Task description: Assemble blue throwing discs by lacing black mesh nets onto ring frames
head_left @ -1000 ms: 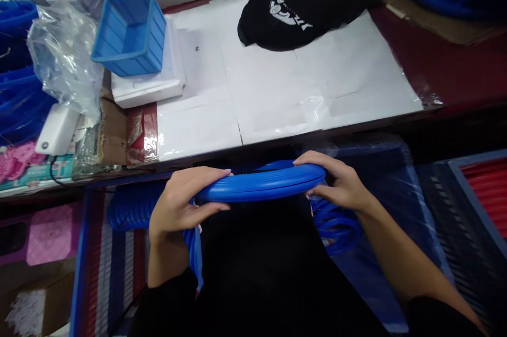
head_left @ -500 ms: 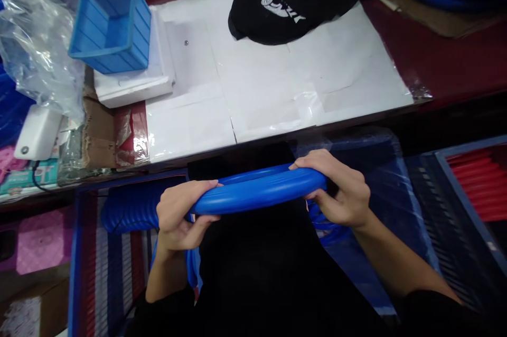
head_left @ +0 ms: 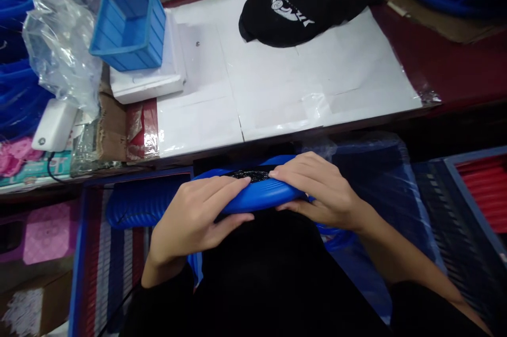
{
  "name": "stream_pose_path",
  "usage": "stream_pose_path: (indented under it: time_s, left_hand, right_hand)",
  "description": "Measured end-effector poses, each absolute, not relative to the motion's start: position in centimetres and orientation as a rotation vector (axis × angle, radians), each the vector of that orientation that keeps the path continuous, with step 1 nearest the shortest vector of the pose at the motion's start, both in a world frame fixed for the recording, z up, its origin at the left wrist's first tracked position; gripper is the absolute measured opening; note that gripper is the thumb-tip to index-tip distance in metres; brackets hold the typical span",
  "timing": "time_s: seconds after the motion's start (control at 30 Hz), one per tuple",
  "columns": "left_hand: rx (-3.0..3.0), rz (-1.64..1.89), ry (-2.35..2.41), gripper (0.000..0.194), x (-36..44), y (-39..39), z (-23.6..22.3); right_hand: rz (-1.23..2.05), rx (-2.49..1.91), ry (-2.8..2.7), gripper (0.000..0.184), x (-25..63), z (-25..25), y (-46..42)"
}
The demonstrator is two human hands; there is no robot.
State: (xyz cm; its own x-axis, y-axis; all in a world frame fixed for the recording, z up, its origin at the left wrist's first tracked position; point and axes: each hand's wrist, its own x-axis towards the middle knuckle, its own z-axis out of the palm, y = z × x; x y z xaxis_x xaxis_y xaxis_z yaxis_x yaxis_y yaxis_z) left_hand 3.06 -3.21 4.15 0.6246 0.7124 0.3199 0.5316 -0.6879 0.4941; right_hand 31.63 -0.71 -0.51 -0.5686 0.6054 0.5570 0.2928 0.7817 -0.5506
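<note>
Blue ring [head_left: 259, 197], one; location: near side of the table [head_left: 467, 75], front rim running crosswise from left hand [head_left: 194, 215] to right hand [head_left: 322, 189]. Both grip it, neither nearer: fingers curled over, thumbs beneath.

Left hand [head_left: 190, 218] and right hand [head_left: 322, 186] both grip near side of a blue ring [head_left: 263, 197], thumbs beneath, fingers above. On white-covered bench [head_left: 277, 83] beyond: light-blue bin [head_left: 122, 59] atop white box [head_left: 148, 87], left; black cloth [head_left: 332, 1] with white print, farther right.
</note>
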Motion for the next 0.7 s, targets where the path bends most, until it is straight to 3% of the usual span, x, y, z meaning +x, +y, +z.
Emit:
stream_pose_path:
  time_s: [0.17,0.3,0.57,0.7]
  left_hand:
    - [2.517,0.869,0.975,0.046,1.6,-3.3,1.7]
    - [2.405,0.987,0.909,0.05,-1.0,-2.0,-1.3]
    - [2.195,1.206,1.001,0.043,-1.5,-2.2,-5.3]
    - [2.02,1.269,1.042,0.043,-1.9,-2.3,-6.4]
  right_hand:
    - [0.642,-0.609,-2.19,0.062,32.7,-2.4,0.4]
    - [0.798,-0.638,-2.112,0.055,33.7,-4.9,1.4]
    - [0.395,-0.697,-2.065,0.043,31.7,-5.2,0.1]
    - [0.369,-0.792,-2.08,0.042,30.8,-3.3,-0.6]
